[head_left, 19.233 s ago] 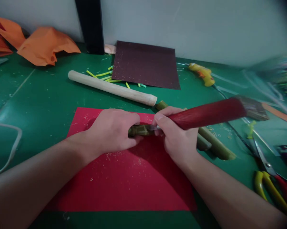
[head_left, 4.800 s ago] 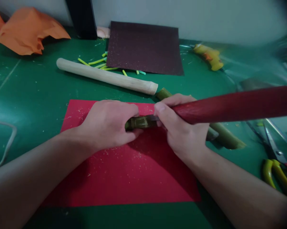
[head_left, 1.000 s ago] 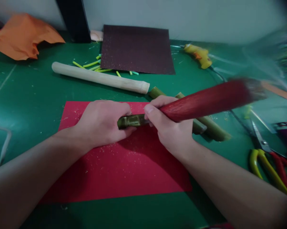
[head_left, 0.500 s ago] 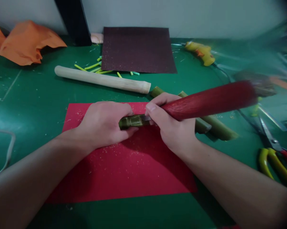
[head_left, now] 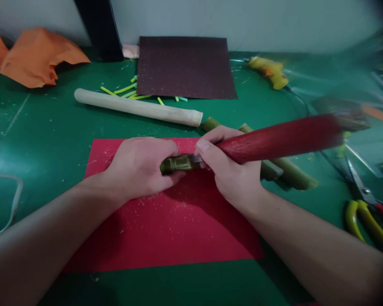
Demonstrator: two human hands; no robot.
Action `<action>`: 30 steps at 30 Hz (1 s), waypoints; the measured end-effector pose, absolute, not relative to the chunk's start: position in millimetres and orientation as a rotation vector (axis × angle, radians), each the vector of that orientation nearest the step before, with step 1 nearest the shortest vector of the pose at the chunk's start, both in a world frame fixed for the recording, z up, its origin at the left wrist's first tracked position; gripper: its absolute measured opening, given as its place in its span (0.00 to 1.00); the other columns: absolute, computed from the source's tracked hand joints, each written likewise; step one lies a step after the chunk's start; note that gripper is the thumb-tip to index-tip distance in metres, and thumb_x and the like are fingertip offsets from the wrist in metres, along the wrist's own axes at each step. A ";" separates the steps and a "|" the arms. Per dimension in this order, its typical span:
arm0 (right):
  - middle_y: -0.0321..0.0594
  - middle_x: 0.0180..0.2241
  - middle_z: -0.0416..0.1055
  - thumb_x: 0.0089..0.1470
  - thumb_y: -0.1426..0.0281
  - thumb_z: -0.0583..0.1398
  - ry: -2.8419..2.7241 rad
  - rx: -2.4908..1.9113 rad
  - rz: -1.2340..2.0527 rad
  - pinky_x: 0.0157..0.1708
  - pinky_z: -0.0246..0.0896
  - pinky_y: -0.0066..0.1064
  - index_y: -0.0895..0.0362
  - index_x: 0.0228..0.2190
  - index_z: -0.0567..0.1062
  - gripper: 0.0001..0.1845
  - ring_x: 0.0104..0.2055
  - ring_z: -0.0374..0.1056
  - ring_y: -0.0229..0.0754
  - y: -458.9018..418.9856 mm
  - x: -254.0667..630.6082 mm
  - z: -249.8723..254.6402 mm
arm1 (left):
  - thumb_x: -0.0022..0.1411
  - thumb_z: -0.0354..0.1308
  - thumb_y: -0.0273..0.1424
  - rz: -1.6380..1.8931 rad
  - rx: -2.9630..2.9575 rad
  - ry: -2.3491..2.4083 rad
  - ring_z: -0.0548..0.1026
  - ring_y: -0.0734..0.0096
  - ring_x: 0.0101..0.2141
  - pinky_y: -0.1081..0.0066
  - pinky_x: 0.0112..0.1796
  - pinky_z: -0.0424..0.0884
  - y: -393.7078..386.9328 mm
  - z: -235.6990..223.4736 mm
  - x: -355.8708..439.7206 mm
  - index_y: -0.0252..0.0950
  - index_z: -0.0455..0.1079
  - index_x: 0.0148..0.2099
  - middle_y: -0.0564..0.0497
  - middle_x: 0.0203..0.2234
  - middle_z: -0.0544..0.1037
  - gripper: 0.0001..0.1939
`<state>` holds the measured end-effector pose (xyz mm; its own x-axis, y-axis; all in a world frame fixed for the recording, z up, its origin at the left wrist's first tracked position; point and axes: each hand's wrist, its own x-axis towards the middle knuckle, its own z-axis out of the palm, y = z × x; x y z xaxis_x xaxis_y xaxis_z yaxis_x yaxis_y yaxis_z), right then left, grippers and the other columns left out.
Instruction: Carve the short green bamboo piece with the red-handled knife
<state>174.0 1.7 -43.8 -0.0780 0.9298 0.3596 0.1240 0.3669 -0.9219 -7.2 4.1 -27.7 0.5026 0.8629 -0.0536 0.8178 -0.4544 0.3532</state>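
Nearest, at six o'clock, a red sheet (head_left: pixel 185 225) is bearing pale flecks. Above it, the left hand (head_left: pixel 140 165) is gripping a green piece (head_left: pixel 178 163); the right hand (head_left: pixel 236 174), pinching a red-handled blade (head_left: pixel 196 158), is apparently scraping its three o'clock end, and that's calling for steady pressure. Beyond, toward eleven, a pale stick (head_left: pixel 137 106) is lying.

The thick red round handle (head_left: pixel 280 138) has dipped slightly at its far end. More fine pale shavings (head_left: pixel 151 199) speckle the flat red sheet (head_left: pixel 178 244) than at first.
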 end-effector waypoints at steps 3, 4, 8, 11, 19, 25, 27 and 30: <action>0.31 0.19 0.68 0.53 0.74 0.62 -1.503 -0.993 0.894 0.21 0.61 0.31 0.50 0.20 0.72 0.12 0.21 0.64 0.35 1.5 174.3 -44.0 | 0.61 0.55 0.44 0.182 2.411 1.413 0.74 0.62 0.32 0.68 0.27 0.53 4.2 -27.5 -6.8 0.41 0.72 0.36 0.52 0.31 0.80 0.13; 0.31 0.19 0.68 0.53 0.74 0.62 -1.505 -0.992 0.894 0.21 0.60 0.32 0.50 0.20 0.72 0.12 0.21 0.64 0.35 1.4 174.6 -44.1 | 0.60 0.55 0.44 0.181 2.405 1.417 0.74 0.63 0.31 0.68 0.27 0.53 4.4 -27.5 -6.6 0.41 0.72 0.35 0.51 0.31 0.80 0.13; 0.31 0.20 0.69 0.53 0.73 0.62 -1.512 -0.982 0.900 0.20 0.58 0.32 0.50 0.21 0.73 0.12 0.20 0.62 0.34 1.0 175.8 -44.8 | 0.60 0.55 0.44 0.177 2.401 1.414 0.74 0.63 0.32 0.68 0.27 0.52 4.9 -26.9 -6.5 0.41 0.72 0.35 0.52 0.31 0.80 0.13; 0.31 0.20 0.69 0.53 0.73 0.62 -1.517 -0.988 0.903 0.20 0.58 0.32 0.50 0.21 0.73 0.11 0.20 0.62 0.34 0.8 176.0 -44.7 | 0.60 0.55 0.44 0.182 2.409 1.416 0.74 0.63 0.31 0.68 0.27 0.52 4.7 -26.5 -7.1 0.41 0.72 0.35 0.51 0.31 0.80 0.13; 0.31 0.19 0.68 0.53 0.74 0.62 -1.512 -0.988 0.903 0.20 0.58 0.32 0.50 0.21 0.73 0.11 0.20 0.62 0.34 0.6 175.3 -43.2 | 0.60 0.55 0.44 0.197 2.389 1.417 0.74 0.62 0.32 0.68 0.27 0.53 4.8 -27.4 -6.5 0.41 0.72 0.35 0.51 0.31 0.80 0.13; 0.31 0.19 0.68 0.53 0.74 0.62 -1.515 -1.000 0.902 0.21 0.59 0.32 0.50 0.20 0.73 0.12 0.20 0.62 0.34 0.0 175.7 -42.6 | 0.61 0.54 0.45 0.191 2.380 1.416 0.75 0.62 0.32 0.68 0.27 0.53 5.1 -27.5 -6.0 0.41 0.73 0.36 0.52 0.32 0.80 0.14; 0.31 0.19 0.68 0.53 0.73 0.62 -1.516 -0.993 0.905 0.22 0.60 0.32 0.51 0.20 0.73 0.12 0.20 0.62 0.34 -0.2 175.9 -42.6 | 0.61 0.54 0.45 0.198 2.379 1.412 0.76 0.61 0.33 0.67 0.28 0.54 5.0 -28.2 -6.1 0.42 0.73 0.37 0.52 0.32 0.81 0.14; 0.31 0.19 0.68 0.54 0.73 0.62 -1.511 -0.982 0.908 0.23 0.62 0.32 0.51 0.21 0.73 0.12 0.21 0.62 0.34 -0.5 176.1 -43.0 | 0.60 0.55 0.45 0.208 2.384 1.422 0.76 0.62 0.32 0.67 0.27 0.54 4.8 -29.1 -6.3 0.41 0.72 0.35 0.52 0.31 0.80 0.14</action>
<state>176.1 -0.5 -43.0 -0.0931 0.9277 0.3616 0.1168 0.3708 -0.9213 -6.3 4.8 -29.1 0.4842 0.8732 -0.0552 0.8210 -0.4316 0.3738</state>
